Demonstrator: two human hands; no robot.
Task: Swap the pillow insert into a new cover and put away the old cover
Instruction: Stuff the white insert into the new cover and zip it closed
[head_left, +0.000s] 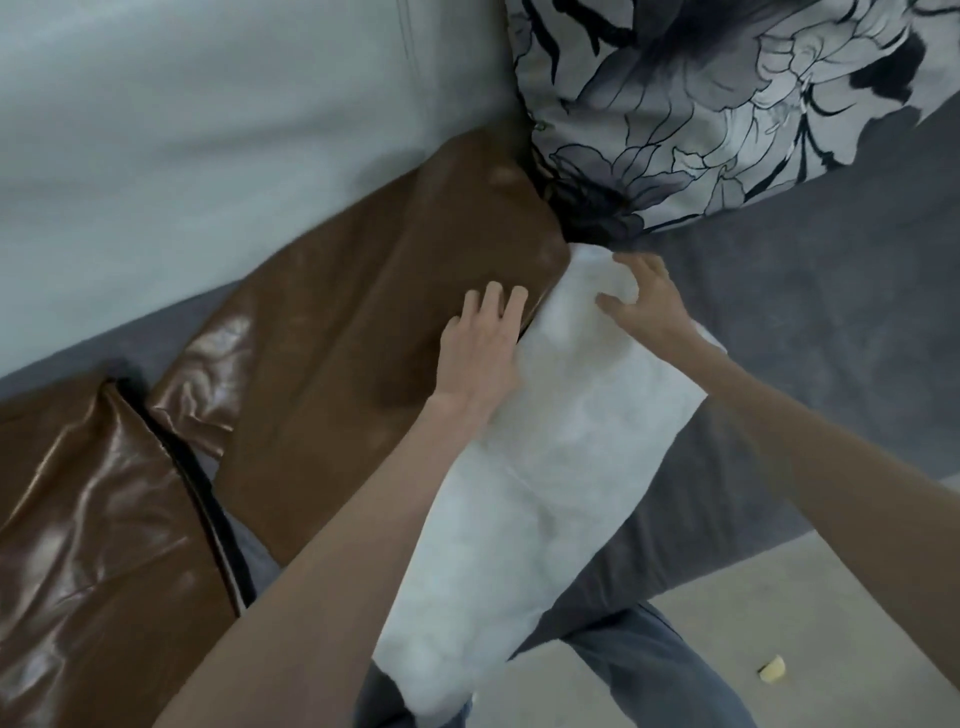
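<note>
I see the white pillow insert (545, 457) lying lengthwise across the front edge of the grey sofa seat (831, 322), its near end hanging over the person's lap. Its far end sits at the mouth of the flat brown cover (363, 322), which lies on the seat against the pale backrest (208, 156). Left hand (480, 348) lies flat, fingers straight, pressing the brown cover at its opening. Right hand (641, 301) rests on the insert's far end, fingers curled into the stuffing. A second brown cushion (93, 519) lies toward the seat's left end. A flowered pillow (727, 104) leans at the back right. Small yellow scrap (773, 682) on the floor.
</note>
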